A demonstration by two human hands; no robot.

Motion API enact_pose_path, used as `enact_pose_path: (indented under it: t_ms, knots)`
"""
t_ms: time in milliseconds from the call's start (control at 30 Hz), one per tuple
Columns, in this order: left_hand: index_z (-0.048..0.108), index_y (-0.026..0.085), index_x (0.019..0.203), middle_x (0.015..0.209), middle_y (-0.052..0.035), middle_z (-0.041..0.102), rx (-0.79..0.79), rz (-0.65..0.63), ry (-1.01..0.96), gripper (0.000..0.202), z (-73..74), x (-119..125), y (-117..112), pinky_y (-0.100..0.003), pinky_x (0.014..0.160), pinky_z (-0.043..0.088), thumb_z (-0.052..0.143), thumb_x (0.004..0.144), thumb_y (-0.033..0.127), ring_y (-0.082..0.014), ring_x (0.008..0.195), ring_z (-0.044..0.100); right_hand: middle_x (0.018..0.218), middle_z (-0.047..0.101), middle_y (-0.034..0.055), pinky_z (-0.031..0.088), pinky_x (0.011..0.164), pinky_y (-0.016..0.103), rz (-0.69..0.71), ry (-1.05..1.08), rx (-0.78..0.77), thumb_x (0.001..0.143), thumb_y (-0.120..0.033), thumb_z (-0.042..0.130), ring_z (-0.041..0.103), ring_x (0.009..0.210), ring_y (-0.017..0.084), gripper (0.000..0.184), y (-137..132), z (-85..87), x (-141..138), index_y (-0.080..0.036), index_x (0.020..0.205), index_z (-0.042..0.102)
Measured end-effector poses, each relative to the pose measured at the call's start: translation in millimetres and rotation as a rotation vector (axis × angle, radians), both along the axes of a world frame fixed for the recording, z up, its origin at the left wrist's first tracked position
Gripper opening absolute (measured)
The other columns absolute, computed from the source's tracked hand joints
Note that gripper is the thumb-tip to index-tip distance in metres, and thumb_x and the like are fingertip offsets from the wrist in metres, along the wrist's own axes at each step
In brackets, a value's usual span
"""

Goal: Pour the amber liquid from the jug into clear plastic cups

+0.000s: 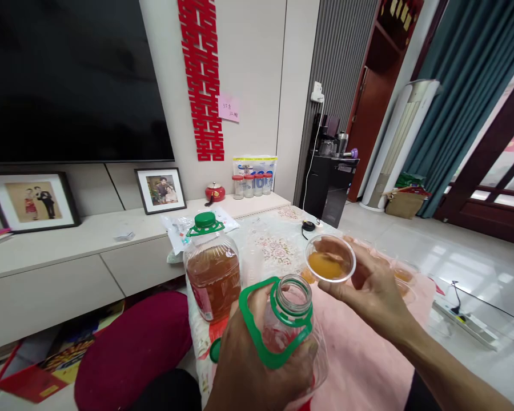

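Note:
My left hand (261, 365) is wrapped round a clear plastic jug (321, 359) just under its green handle ring (278, 358). The jug's mouth is uncapped, and its inside looks nearly clear. To the right, my right hand (374, 285) grips a clear plastic cup (350, 256) by its side, tilted toward me, with amber liquid (325, 266) inside. The cup is beside the jug's mouth and slightly above it. A green cap (215, 350) shows left of my left hand. Behind it, a second jug (214, 274) with brown liquid stands upright under its green cap (205, 220).
A pink cloth (351, 342) covers the near table, with several cups of amber liquid (405, 276) behind my right hand. Stacked clear cups (252, 260) stand beside the full jug. At left are a maroon round stool (132, 354) and a white cabinet (68, 262). A power strip (466, 325) lies at right.

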State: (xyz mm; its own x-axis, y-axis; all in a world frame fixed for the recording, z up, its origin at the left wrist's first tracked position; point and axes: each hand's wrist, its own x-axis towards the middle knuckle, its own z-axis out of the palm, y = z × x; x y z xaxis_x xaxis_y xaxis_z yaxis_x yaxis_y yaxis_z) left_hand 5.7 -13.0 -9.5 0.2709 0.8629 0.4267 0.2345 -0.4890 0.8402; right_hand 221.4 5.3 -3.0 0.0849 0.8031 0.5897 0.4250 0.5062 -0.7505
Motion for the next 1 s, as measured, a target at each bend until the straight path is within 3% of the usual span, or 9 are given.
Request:
enact_pose_path:
  t_ms: [100, 200, 300, 467, 633, 800, 900, 1000]
  knots:
    - [0.058, 0.023, 0.077, 0.085, -0.0025, 0.071, -0.001, 0.065, 0.008, 0.010, 4.0, 0.9, -2.3, -0.034, 0.065, 0.054, 0.062, 0.073, 0.031, -0.0212, 0.075, 0.068, 0.129, 0.075, 0.0065, 0.063, 0.101, 0.051, 0.023, -0.099, 0.046, 0.080, -0.036, 0.086, 0.073, 0.119, 0.032, 0.052, 1.4, 17.8, -5.8, -0.031, 0.128, 0.069]
    - [0.069, 0.028, 0.096, 0.093, -0.0010, 0.073, -0.054, 0.132, -0.045, 0.028, 2.1, 3.2, -5.2, -0.040, 0.076, 0.056, 0.063, 0.069, 0.033, -0.0245, 0.085, 0.069, 0.128, 0.075, 0.0060, 0.062, 0.101, 0.049, 0.027, -0.217, 0.090, 0.082, -0.036, 0.085, 0.074, 0.116, 0.030, 0.053, 2.0, 30.5, -8.3, -0.032, 0.132, 0.066]
    - [0.068, 0.032, 0.103, 0.098, 0.0001, 0.073, -0.073, 0.170, -0.081, 0.038, -1.7, 4.9, -5.9, -0.046, 0.087, 0.055, 0.065, 0.065, 0.035, -0.0271, 0.093, 0.068, 0.129, 0.074, 0.0056, 0.061, 0.102, 0.049, 0.020, -0.341, 0.165, 0.085, -0.036, 0.081, 0.072, 0.118, 0.030, 0.053, 2.3, 38.9, -7.6, -0.033, 0.135, 0.063]
    - [0.063, 0.029, 0.096, 0.095, 0.0005, 0.072, -0.096, 0.069, -0.061, 0.027, -5.1, 2.9, -4.6, -0.044, 0.080, 0.051, 0.059, 0.069, 0.033, -0.0261, 0.092, 0.067, 0.131, 0.072, 0.0060, 0.058, 0.105, 0.048, 0.015, -0.520, 0.262, 0.089, -0.030, 0.076, 0.071, 0.121, 0.029, 0.051, 1.9, 47.5, -6.6, -0.032, 0.137, 0.061]
    - [0.060, 0.027, 0.096, 0.094, -0.0029, 0.069, -0.102, 0.145, 0.002, 0.031, -8.4, 2.9, -5.3, -0.051, 0.084, 0.049, 0.058, 0.067, 0.039, -0.0292, 0.091, 0.063, 0.134, 0.071, 0.0063, 0.057, 0.106, 0.048, 0.063, -0.568, 0.318, 0.090, -0.023, 0.072, 0.069, 0.124, 0.028, 0.051, 1.8, 53.6, -9.0, -0.033, 0.139, 0.059]
    - [0.053, 0.025, 0.078, 0.089, -0.0016, 0.072, -0.061, 0.073, -0.017, 0.012, 2.5, 2.7, -4.2, -0.039, 0.068, 0.048, 0.057, 0.071, 0.034, -0.0245, 0.083, 0.068, 0.132, 0.072, 0.0056, 0.058, 0.105, 0.047, 0.080, -0.607, 0.360, 0.090, -0.018, 0.068, 0.068, 0.124, 0.029, 0.055, 0.6, 58.4, -11.2, -0.034, 0.141, 0.057]
    - [0.048, 0.024, 0.069, 0.086, -0.0029, 0.073, 0.031, 0.053, 0.011, 0.012, 4.9, 1.1, -3.0, -0.035, 0.057, 0.042, 0.057, 0.072, 0.032, -0.0244, 0.080, 0.069, 0.133, 0.071, 0.0072, 0.057, 0.106, 0.047, 0.078, -0.639, 0.371, 0.090, -0.015, 0.065, 0.068, 0.125, 0.028, 0.054, -0.3, 60.7, -12.4, -0.032, 0.139, 0.056]
    - [0.054, 0.024, 0.074, 0.086, -0.0030, 0.072, 0.052, 0.104, 0.052, 0.010, 1.8, 0.4, -2.4, -0.038, 0.064, 0.047, 0.057, 0.072, 0.033, -0.0259, 0.081, 0.068, 0.132, 0.070, 0.0091, 0.056, 0.107, 0.049, 0.075, -0.670, 0.382, 0.089, -0.013, 0.064, 0.067, 0.125, 0.029, 0.052, -0.7, 63.2, -13.6, -0.030, 0.138, 0.056]
